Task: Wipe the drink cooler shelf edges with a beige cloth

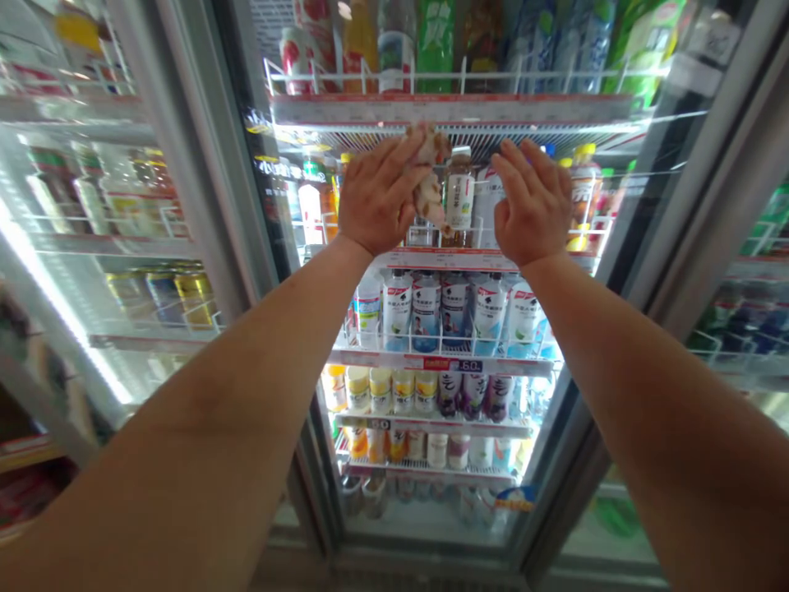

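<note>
My left hand [377, 196] is raised at the upper middle, fingers closed over a crumpled light cloth [430, 187] with brown spots. The cloth pokes out on the right side of the fingers, in front of the glass door [370, 526] of a drinks fridge. To its right, my right hand [535, 197] is held up at the same height, fingers stretched upward and slightly bent, nothing in it. Both hands seem to be at the glass, though actual contact is hard to tell. A brown drink bottle [459, 193] shows behind the glass between them.
Shelves behind the glass carry white-labelled bottles [426, 311], yellow-capped cups [380, 389] and green bottles [436, 41]. Grey door frames [203, 148] run down both sides. Another fridge section with gold cans [196, 298] stands on the left.
</note>
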A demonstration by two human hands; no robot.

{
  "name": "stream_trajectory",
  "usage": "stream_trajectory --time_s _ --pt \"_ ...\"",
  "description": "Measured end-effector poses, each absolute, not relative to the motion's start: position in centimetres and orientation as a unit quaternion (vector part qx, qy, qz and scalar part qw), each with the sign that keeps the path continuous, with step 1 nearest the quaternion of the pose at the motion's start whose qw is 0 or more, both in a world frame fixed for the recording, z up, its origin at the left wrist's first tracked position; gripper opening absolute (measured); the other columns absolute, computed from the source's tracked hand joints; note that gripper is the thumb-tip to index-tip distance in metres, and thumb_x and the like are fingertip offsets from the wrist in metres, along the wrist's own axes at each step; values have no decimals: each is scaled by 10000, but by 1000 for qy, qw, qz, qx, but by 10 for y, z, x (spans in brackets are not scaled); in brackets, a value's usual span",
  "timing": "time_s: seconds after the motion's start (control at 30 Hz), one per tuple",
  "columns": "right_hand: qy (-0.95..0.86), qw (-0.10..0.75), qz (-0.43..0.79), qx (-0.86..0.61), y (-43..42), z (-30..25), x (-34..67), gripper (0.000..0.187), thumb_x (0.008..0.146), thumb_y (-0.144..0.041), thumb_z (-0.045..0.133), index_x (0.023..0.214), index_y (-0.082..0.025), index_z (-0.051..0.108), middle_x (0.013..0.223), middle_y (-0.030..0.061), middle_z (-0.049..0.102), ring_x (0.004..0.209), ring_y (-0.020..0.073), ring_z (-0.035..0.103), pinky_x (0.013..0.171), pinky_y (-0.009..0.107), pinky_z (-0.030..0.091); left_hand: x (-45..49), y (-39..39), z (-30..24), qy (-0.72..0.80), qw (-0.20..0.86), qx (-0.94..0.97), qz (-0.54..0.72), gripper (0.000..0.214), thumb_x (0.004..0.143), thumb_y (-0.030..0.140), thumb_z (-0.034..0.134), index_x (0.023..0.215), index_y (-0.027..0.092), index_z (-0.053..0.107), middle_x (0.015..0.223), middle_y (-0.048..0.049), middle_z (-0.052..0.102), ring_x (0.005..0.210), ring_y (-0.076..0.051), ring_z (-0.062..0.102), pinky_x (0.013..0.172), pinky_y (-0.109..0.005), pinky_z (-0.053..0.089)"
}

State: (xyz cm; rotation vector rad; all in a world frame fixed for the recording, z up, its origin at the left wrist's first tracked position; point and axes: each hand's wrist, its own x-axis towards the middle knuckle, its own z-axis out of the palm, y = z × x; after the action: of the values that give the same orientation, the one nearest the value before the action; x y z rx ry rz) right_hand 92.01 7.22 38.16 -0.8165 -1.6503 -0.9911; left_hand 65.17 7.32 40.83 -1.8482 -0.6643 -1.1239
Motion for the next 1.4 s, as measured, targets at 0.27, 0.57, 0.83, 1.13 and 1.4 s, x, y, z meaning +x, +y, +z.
stream_trajectory --time_s 0.27,0.57,0.83,1.13,1.4 --pt "-683 502 -410 -336 75 382 921 545 943 -196 365 1475 -261 465 1553 24 451 1491 283 327 1206 559 284 640 87 411 -256 411 -571 -663 465 1025 483 367 1402 230 468 1591 35 310 1440 -239 264 1190 -557 165" --pt "-683 504 -416 -325 78 382 922 536 950 -193 347 1471 -248 464 1555 38 446 1491 295 326 1196 585 285 647 77 411 -248 411 -691 -541 413 948 555 548 1286 319 571 1560 48 372 1419 -259 334 1201 -543 237" --pt "-674 508 -431 -318 78 381 922 545 934 -174 353 1459 -245 482 1537 24 471 1481 279 348 1179 576 306 645 78 411 -217 448 -701 -510 437 1000 524 471 1352 270 519 1593 14 320 1472 -216 275 1230 -493 234" --pt "-665 506 -438 -331 81 383 923 563 902 -169 395 1454 -239 485 1553 6 450 1477 259 350 1174 555 307 648 76 413 -258 422 -650 -576 517 944 415 541 1437 273 479 1582 2 340 1473 -241 277 1245 -517 220" --pt "-678 502 -414 -343 74 380 921 549 935 -171 362 1466 -271 458 1553 34 454 1500 272 308 1211 557 259 655 69 409 -226 478 -736 -423 488 909 394 566 1392 333 526 1579 80 342 1469 -201 307 1205 -490 307"
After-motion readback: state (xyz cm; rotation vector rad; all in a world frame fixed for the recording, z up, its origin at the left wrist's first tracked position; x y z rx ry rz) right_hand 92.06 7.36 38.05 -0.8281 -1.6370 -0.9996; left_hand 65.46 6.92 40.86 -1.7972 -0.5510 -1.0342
